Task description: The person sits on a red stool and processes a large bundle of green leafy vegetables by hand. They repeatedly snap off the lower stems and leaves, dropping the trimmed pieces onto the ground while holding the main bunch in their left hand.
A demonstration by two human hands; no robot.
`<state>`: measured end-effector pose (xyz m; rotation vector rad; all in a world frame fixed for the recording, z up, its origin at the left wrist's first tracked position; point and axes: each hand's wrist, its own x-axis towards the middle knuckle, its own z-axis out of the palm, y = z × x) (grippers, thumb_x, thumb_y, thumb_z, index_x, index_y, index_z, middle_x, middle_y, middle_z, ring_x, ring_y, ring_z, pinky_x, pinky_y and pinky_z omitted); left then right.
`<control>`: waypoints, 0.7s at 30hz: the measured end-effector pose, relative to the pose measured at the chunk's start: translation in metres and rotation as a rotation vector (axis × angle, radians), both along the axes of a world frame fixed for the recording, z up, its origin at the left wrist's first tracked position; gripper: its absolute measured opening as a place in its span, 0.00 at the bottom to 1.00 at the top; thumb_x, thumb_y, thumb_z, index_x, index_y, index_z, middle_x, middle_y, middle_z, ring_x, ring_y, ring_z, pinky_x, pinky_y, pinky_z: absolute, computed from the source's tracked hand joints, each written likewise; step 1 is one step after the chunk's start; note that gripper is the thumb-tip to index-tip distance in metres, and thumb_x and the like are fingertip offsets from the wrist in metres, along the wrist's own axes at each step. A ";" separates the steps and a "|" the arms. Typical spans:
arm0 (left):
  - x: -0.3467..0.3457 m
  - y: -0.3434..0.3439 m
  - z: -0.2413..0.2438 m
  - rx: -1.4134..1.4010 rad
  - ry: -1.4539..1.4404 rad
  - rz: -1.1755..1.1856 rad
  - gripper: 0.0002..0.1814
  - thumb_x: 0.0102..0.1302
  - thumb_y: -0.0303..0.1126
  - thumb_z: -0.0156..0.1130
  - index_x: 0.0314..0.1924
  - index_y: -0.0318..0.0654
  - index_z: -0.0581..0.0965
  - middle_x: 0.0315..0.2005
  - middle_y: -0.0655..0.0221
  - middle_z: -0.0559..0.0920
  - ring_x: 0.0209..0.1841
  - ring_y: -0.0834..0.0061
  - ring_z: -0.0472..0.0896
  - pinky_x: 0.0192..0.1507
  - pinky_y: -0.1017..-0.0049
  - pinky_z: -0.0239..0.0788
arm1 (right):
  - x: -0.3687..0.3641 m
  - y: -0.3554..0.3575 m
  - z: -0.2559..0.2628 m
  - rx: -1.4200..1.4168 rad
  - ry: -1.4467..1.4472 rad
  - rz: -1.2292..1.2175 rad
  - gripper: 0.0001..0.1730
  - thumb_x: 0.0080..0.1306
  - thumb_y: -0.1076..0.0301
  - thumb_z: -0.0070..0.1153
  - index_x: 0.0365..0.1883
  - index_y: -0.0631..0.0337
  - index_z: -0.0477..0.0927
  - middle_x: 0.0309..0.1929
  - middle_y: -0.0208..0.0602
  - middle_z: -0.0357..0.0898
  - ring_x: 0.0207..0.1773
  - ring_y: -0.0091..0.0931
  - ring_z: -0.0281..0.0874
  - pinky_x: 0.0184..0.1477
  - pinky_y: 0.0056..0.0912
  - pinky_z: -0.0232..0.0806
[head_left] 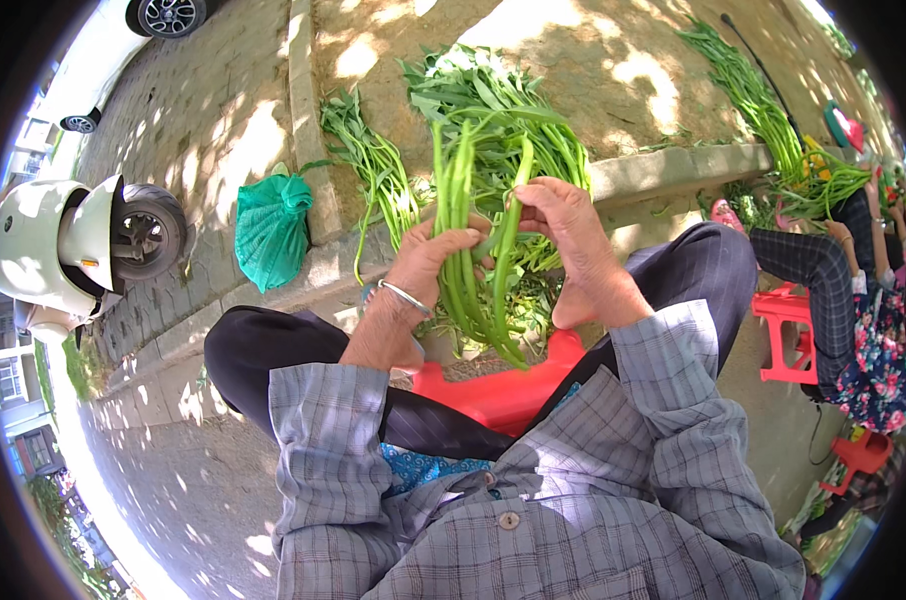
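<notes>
In front of my lap, my left hand [430,259] is closed around a small bunch of long green vegetable stems [459,195], which look like water spinach. My right hand [573,229] pinches a single stem [509,240] at its upper part, just to the right of that bunch. The lower stem ends converge above the red plastic stool [498,390]. Beyond my hands, a large leafy pile of the same greens [490,94] lies over the curb and soil. A smaller bundle [374,161] is left of it. Scattered leaves and trimmings [453,322] cover the ground below.
A tied green mesh bag [274,229] stands by the curb [678,171] at left. Farther left are a parked scooter [85,247] and a white car [107,52]. On the right, another person [865,330] sits near a red stool [787,330], with more greens [753,97] beyond.
</notes>
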<state>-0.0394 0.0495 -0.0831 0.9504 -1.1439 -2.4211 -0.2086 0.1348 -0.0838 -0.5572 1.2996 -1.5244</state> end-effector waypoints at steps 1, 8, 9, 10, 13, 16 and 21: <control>0.000 -0.003 -0.001 -0.024 -0.033 0.051 0.13 0.56 0.30 0.62 0.41 0.34 0.77 0.28 0.68 0.81 0.26 0.78 0.79 0.29 0.78 0.74 | -0.003 0.001 0.003 -0.005 -0.018 -0.020 0.11 0.61 0.62 0.53 0.30 0.62 0.77 0.26 0.29 0.77 0.29 0.18 0.75 0.35 0.19 0.69; 0.014 -0.028 0.008 -0.113 -0.087 0.332 0.11 0.59 0.31 0.59 0.38 0.30 0.78 0.28 0.70 0.77 0.26 0.77 0.76 0.29 0.75 0.74 | -0.022 0.004 0.025 -0.044 0.022 -0.024 0.11 0.61 0.63 0.50 0.32 0.62 0.75 0.26 0.30 0.77 0.30 0.21 0.78 0.36 0.23 0.70; 0.017 -0.031 0.007 -0.094 -0.072 0.355 0.11 0.57 0.30 0.60 0.37 0.30 0.78 0.29 0.68 0.78 0.25 0.77 0.76 0.27 0.75 0.74 | -0.024 0.004 0.025 -0.065 0.015 -0.035 0.11 0.61 0.63 0.49 0.32 0.62 0.75 0.25 0.29 0.76 0.30 0.21 0.77 0.36 0.24 0.70; 0.020 -0.034 0.006 -0.075 -0.057 0.379 0.10 0.56 0.30 0.61 0.36 0.30 0.77 0.29 0.66 0.80 0.23 0.77 0.76 0.26 0.75 0.74 | -0.030 0.004 0.021 -0.068 0.046 -0.002 0.11 0.60 0.63 0.49 0.34 0.63 0.74 0.26 0.30 0.75 0.29 0.21 0.76 0.36 0.25 0.71; 0.027 -0.044 0.005 -0.049 -0.035 0.427 0.11 0.56 0.28 0.62 0.37 0.30 0.77 0.32 0.65 0.80 0.23 0.76 0.76 0.26 0.73 0.75 | -0.035 0.004 0.017 -0.084 -0.097 -0.062 0.12 0.58 0.63 0.50 0.35 0.64 0.73 0.28 0.31 0.74 0.29 0.22 0.76 0.38 0.25 0.71; 0.028 -0.046 0.005 -0.036 -0.026 0.453 0.11 0.57 0.29 0.62 0.39 0.30 0.77 0.31 0.67 0.80 0.27 0.77 0.77 0.27 0.75 0.74 | -0.040 0.002 0.008 -0.114 -0.171 -0.076 0.15 0.57 0.65 0.51 0.39 0.65 0.72 0.32 0.33 0.74 0.32 0.23 0.76 0.40 0.25 0.71; 0.017 -0.034 0.014 -0.066 -0.073 0.412 0.12 0.57 0.31 0.65 0.38 0.32 0.77 0.25 0.73 0.79 0.23 0.82 0.75 0.22 0.79 0.70 | -0.028 -0.002 0.009 -0.129 -0.188 -0.029 0.15 0.58 0.65 0.52 0.42 0.65 0.72 0.35 0.34 0.75 0.35 0.23 0.77 0.42 0.24 0.70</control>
